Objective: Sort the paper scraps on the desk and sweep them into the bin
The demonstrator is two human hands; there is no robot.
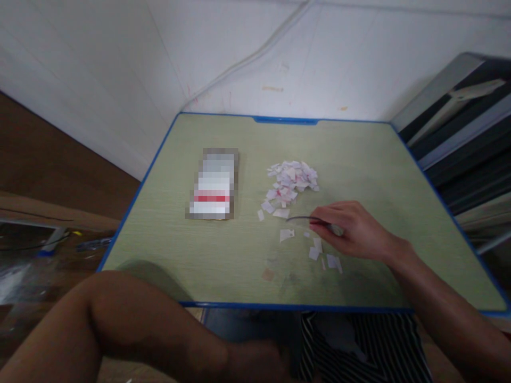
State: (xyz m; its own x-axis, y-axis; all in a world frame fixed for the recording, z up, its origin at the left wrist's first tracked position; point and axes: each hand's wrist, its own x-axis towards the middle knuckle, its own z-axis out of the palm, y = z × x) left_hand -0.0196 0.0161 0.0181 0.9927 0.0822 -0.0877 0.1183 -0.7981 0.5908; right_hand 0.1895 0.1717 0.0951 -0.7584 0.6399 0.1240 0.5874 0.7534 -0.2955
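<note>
My right hand is over the table with thumb and fingers pinched around thin dark tweezers. Their curved tip points left, close to a white paper scrap at the near edge of a heap. That heap of torn paper scraps, some with pink marks, lies just beyond the hand. Several loose scraps are scattered below and left of the fingers. My left hand rests low, under the table's front edge, dim and blurred; its fingers cannot be made out.
A pixelated flat object like a phone lies left of the heap. The pale green table has a blue rim. Behind it rises a white wall with a cable. Dark grey panels lean at the right.
</note>
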